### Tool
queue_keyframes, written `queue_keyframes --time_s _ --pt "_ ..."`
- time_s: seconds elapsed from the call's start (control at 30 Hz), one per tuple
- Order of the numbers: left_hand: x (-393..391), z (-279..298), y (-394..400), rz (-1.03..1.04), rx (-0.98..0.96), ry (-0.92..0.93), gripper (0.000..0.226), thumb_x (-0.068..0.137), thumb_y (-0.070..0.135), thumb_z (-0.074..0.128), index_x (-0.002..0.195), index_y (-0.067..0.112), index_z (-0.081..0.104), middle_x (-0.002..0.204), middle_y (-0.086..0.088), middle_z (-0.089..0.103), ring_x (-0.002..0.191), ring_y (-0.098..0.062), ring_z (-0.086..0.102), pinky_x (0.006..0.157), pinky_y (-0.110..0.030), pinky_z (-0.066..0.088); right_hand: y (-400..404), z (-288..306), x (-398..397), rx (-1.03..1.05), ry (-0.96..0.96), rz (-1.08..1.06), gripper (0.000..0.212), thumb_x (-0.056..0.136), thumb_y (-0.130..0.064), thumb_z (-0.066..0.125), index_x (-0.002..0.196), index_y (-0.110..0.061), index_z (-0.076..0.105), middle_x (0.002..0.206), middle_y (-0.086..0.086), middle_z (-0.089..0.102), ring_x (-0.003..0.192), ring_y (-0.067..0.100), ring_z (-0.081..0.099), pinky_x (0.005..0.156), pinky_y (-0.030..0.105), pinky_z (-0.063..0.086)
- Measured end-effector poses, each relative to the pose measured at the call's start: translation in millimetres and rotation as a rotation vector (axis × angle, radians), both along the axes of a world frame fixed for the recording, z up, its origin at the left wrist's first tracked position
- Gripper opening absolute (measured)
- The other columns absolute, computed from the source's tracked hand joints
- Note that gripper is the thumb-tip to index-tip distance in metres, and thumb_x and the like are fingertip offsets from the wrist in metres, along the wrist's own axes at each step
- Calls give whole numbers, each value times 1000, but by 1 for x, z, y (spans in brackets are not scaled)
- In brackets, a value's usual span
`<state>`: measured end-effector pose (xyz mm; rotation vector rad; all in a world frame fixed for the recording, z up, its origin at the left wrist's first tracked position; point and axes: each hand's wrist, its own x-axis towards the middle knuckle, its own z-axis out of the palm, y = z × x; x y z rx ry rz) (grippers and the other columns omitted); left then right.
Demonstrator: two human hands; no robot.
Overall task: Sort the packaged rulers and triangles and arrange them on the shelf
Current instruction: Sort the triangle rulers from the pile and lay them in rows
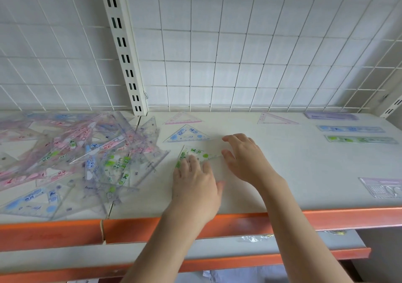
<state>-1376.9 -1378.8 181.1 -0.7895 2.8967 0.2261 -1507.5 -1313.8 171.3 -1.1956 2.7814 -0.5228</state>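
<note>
green triangle being squared up in its column

the green triangle [196, 154] is best slid flat along the shelf [282, 184] until it sits directly below the blue triangle [186, 133] and in line with the pink triangle [182, 118] behind it, so one tidy column by shape is formed. light downward pressure is advised, since the clear packet is judged slippery and could skate sideways.

the left hand [194, 187] is laid on the triangle's near corner with fingers fairly straight, pressing and not curled round it. the right hand [243, 158] is held relaxed and spread, fingertips at the triangle's right end; whether they touch it cannot be told. the triangle thus lies between the two grips, mostly ahead of the left one. the unsorted pile [71, 158] lies to the left, the sorted rulers [359, 139] well apart on the right.
</note>
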Motion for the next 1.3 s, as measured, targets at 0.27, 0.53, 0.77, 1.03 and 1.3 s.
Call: queue_keyframes --time_s 0.27,0.53,0.77,1.03,1.3 --pt "-4 -3 -20 -31 45 66 58 95 50 35 137 10 34 143 -14 25 134 -30 21 110 -42 24 1 1 2 -20 -3 33 45 96 -23 45 140 -16 37 140 6 42 126 27 40 102 30 32" --pt "4 -4 -22 -57 40 92 60 95 51 34 142 14 29 140 -8 28 132 -26 24 110 -41 24 2 0 3 -25 -12 26 44 97 -23 44 140 -16 38 142 5 41 127 26 39 102 29 30" --pt "9 -5 -28 -83 62 105 58 94 50 37 139 15 33 142 -7 27 133 -26 23 111 -41 22 1 1 5 -28 -15 16 44 97 -23 43 140 -16 38 142 4 40 129 25 38 103 28 29" --pt "13 -4 -39 -123 79 187 54 94 50 39 136 16 41 135 -5 37 130 -23 30 110 -34 23 -3 5 11 -56 3 29 43 97 -22 44 139 -15 39 142 2 41 129 23 38 102 25 28" --pt "36 25 -80 -21 27 297 39 94 40 45 125 16 51 125 -4 53 118 -25 47 97 -36 39 -32 23 26 -107 -1 131 43 96 -23 48 137 -13 43 140 2 45 126 22 42 101 25 31"
